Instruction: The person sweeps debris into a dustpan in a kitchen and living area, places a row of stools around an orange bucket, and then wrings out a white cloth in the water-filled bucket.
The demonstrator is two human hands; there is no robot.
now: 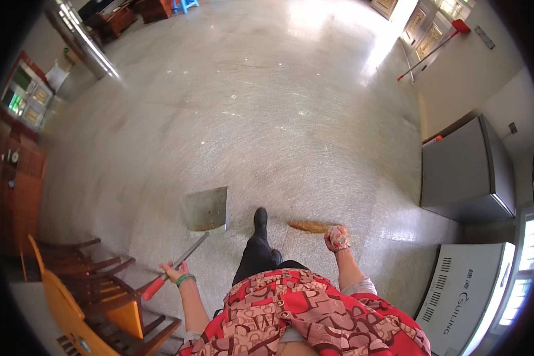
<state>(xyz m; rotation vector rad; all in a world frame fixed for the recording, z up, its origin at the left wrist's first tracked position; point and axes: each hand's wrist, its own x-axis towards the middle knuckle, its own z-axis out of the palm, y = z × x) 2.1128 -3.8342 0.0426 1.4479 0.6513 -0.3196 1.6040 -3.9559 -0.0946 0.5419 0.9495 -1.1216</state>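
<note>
My left hand [175,272], with a green bangle at its wrist, loosely holds the metal rod of a long-handled dustpan [207,209]. The rod's red grip [153,289] sticks out behind the hand, and the metal pan lies on the floor ahead and left of my boot [260,220]. On the other side, my right hand [338,239] is closed around what looks like a broom's handle, wrapped in patterned material. Brown broom bristles [309,226] extend leftward from beyond that hand, low over the floor. Much of the broom's handle is hidden by the fist.
Small pale bits [233,96] dot the floor. Wooden chairs [115,307] stand close at the left. A grey fridge [458,164] and a white appliance [467,293] line the right side. A red-headed broom [460,26] leans on the wall; a pillar [82,42] rises at upper left.
</note>
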